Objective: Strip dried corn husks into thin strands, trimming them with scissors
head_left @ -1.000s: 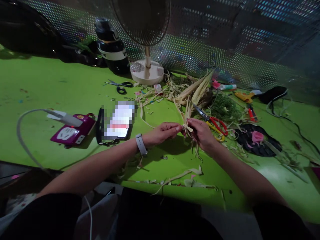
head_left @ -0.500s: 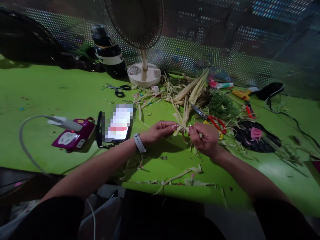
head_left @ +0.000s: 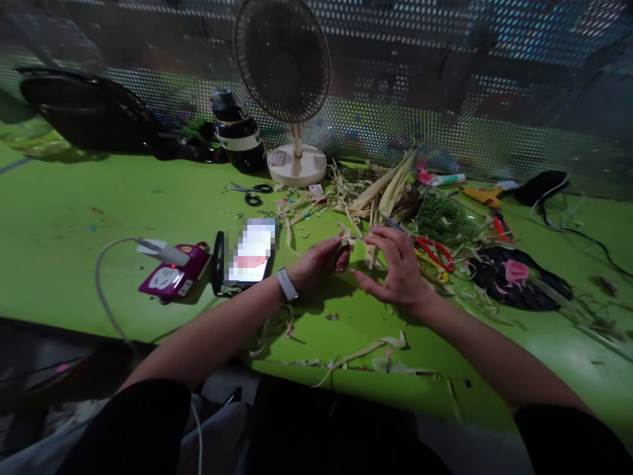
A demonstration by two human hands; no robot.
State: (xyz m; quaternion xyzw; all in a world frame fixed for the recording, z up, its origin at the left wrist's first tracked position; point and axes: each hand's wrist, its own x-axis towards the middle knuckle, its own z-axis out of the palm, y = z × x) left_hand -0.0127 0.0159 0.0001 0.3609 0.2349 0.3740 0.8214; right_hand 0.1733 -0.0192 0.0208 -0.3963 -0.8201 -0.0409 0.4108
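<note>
Left hand (head_left: 319,262) gripping, right hand (head_left: 399,274) spread

Mid-frame, the left pinches a small husk bundle (head_left: 348,238), probably to steady it; the right, just beside, looks empty and free. Red-handled scissors (head_left: 439,247) and a husk pile (head_left: 390,192) lie beyond, right of centre, likely for easy reach across the worktop (head_left: 69,264).

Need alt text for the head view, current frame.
A person's left hand grips a small bunched piece of pale, dry plant husk over a bright green table, with the right hand open beside it. Beyond are a heap of long tan husks and red-handled metal scissors; a dark phone with a lit, pixelated screen lies to the left.
</note>
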